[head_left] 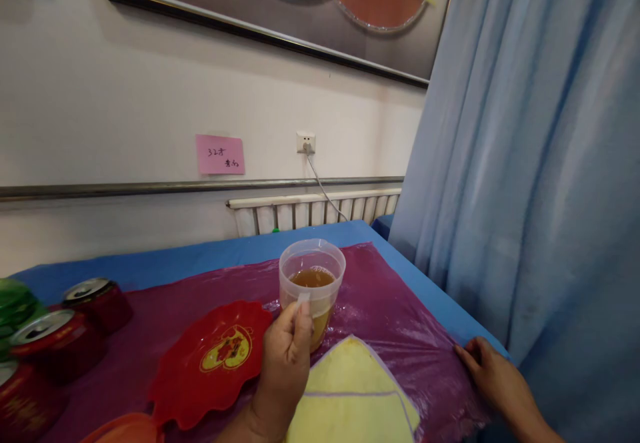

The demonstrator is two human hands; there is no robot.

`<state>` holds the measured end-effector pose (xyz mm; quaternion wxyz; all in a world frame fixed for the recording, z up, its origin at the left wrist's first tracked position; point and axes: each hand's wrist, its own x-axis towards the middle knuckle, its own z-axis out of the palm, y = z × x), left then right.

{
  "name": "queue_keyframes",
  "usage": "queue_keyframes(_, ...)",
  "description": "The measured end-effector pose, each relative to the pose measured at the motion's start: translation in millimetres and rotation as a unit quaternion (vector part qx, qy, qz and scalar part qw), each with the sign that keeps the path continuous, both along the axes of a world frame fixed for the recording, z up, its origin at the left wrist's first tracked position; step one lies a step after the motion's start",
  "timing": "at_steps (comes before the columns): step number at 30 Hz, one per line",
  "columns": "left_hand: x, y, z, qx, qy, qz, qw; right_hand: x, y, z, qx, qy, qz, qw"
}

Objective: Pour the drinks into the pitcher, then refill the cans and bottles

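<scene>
My left hand (285, 363) is closed round the handle of a clear plastic measuring cup (313, 289), which is partly filled with a brown liquid. The cup is upright over the middle of the table. At the table's right edge, my right hand (495, 376) pinches the rim of a purple plastic sheet (400, 326), and creases run from its fingers. Just right of my left hand lies a yellow cloth (353, 396) with pale purple edging. On the other side of that hand sits a red scalloped plate (200, 356) with a gold print.
Several red cans (57, 343) and a green object (17, 309) stand at the left. An orange dish (125, 429) shows at the bottom edge. Blue cloth (200, 253) covers the table. A blue curtain (530, 129) hangs on the right; a radiator (310, 211) is behind.
</scene>
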<state>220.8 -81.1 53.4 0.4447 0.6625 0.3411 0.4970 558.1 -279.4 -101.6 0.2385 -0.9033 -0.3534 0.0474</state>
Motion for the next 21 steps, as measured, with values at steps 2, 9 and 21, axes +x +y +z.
queue_keyframes(2, -1.1, 0.4, -0.4, 0.004, 0.003, -0.004, 1.000, 5.6, -4.9, 0.7, 0.009, -0.001, -0.002, 1.000)
queue_keyframes(9, -1.2, 0.4, 3.4, 0.002, -0.007, -0.012, 1.000, 25.2, -25.9, -0.5, 0.006, -0.049, -0.033, 0.998)
queue_keyframes(21, -7.0, 5.5, 2.1, -0.009, -0.009, -0.001, 1.000, -3.5, -0.6, 31.6, 0.046, -0.115, -0.006, 0.992)
